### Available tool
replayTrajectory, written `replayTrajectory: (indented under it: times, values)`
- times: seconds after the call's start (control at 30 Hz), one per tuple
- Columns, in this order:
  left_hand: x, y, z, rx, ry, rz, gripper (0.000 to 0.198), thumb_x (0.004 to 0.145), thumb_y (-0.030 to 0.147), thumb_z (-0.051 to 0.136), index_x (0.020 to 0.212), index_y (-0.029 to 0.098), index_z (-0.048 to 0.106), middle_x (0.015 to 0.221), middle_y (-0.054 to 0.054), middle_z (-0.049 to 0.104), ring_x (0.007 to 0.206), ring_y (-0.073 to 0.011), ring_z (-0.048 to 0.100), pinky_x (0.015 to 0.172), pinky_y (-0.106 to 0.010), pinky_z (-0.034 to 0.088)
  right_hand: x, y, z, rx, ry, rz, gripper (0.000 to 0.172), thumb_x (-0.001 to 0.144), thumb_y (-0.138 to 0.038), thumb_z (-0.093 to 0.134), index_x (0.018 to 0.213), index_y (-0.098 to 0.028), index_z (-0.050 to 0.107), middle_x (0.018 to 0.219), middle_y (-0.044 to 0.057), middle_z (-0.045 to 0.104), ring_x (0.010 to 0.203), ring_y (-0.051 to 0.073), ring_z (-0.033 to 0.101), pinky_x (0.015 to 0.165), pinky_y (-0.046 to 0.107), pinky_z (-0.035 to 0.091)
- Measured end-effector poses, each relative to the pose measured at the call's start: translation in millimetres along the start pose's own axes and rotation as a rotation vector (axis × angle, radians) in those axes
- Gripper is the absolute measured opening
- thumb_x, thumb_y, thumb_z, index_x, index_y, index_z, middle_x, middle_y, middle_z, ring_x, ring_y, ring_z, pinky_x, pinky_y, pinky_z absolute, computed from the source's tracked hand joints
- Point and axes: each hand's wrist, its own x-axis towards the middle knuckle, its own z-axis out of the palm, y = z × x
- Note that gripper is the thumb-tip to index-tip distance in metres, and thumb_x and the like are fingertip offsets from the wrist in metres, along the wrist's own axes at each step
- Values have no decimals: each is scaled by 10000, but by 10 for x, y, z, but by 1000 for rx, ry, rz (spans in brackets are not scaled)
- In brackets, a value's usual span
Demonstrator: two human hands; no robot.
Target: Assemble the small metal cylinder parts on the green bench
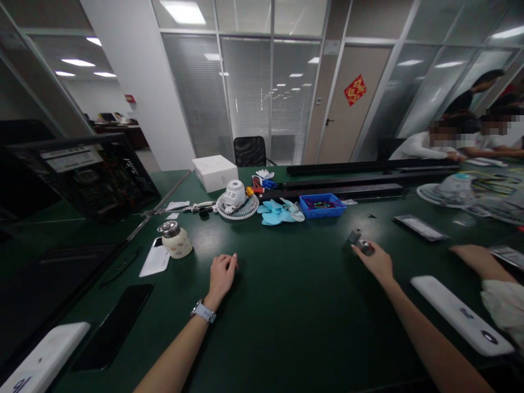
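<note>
My left hand [223, 275], with a watch [203, 311] on its wrist, rests on the green table with its fingers loosely curled; nothing shows in them. Farther right, my right hand [379, 262] has its thumb and fingers closed on a small grey metal cylinder [365, 248], possibly a motor. A second, similar grey cylinder [355, 236] stands just beyond the fingertips, close to the held one; whether they touch I cannot tell. Nearest to my left hand is a cream jar-shaped bottle [177, 243] with a metal lid, beside a white card-like object [155, 257].
A white fan head and grille [237, 204], light-blue fan blades [278, 212] and a blue tray of wires [322, 206] stand ahead. A white casing [460, 314] lies right of my forearm. Another person's hand [477, 259] is at the right. A dark phone-like slab [114, 327] lies left.
</note>
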Motion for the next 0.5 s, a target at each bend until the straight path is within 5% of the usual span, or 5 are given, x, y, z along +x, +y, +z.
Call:
replayTrajectory:
  times: [0.13,0.37,0.5]
  values:
    - [3,-3,4,24,16,7,468,947,492,380,654,212,614,811,-44,651,847,-210,551,806,-353,413,-122,-347,58,98,49,-172,587,752,-635,598,1074,-159,719,951,138,736,884,301,683,832,434,509]
    - [-41,124,-1,-31,54,96,281,896,469,534,964,235,673,999,-52,649,1012,-236,534,939,-414,414,-870,-1833,391,492,-515,-512,464,728,-519,727,1123,-277,701,1032,50,725,935,238,648,868,416,479]
    - [-172,320,42,-69,59,180,313,864,448,603,1122,284,669,1169,-67,584,1138,-247,483,1011,-439,402,-1237,-2314,743,591,-621,-576,405,687,-404,782,1066,-273,719,1017,41,733,944,241,640,918,432,439]
